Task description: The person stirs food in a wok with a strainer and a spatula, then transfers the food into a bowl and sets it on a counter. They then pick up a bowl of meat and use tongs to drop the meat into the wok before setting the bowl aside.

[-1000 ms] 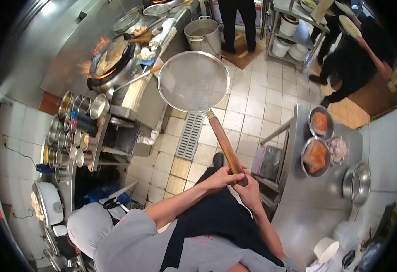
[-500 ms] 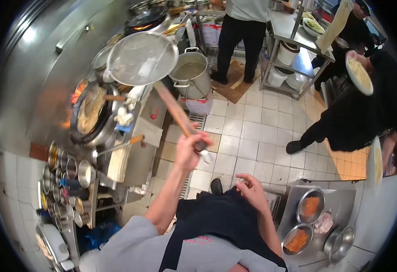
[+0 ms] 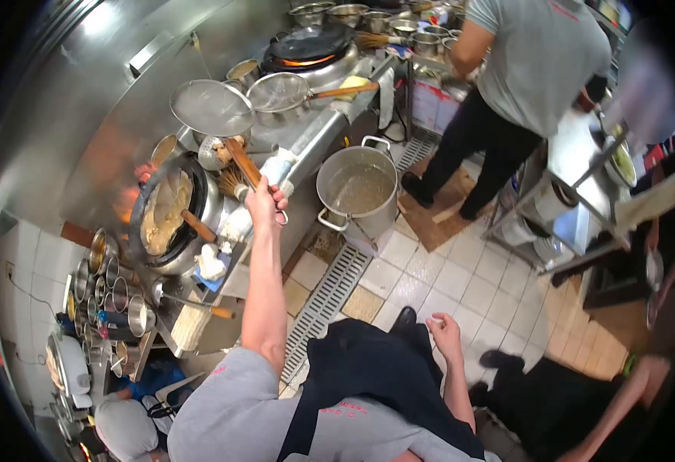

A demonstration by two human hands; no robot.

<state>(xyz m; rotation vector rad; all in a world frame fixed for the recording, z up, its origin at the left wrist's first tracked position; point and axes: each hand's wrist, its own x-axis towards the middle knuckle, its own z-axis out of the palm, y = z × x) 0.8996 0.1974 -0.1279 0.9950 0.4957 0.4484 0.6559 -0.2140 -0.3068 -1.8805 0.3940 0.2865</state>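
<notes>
Strainer [image 3: 212, 108]: out over the back of the range, left of a second strainer [image 3: 279, 92]; the rims look close in this view. Whether the head rests on the metalware under it or hangs above is not resolvable.

Grip: left hand [image 3: 264, 204] wrapped round the lower part of the wooden handle [image 3: 243, 160], arm stretched well forward. Right hand [image 3: 443, 335] is off the tool, out over the floor tiles, fingers loosely curled, nothing seen in it.

Handling (judged): mesh light for its width, rim stiff, handle thick and solid. With the hold so far from the head, it should feel front-heavy and want to tip or twist at the wrist. Mesh probably the weak part: a knock could dent it. Wood ought to grip well dry, less so if greasy; surface film not visible.

Best hold (judged): full fist on the wood, farther toward the head for finer control; rim and mesh poor places for bare fingers, given the flames by the wok [image 3: 200, 189]. Skimmer [image 3: 212, 154] and brush [image 3: 232, 185] lie close by the handle, easy to snag
</notes>
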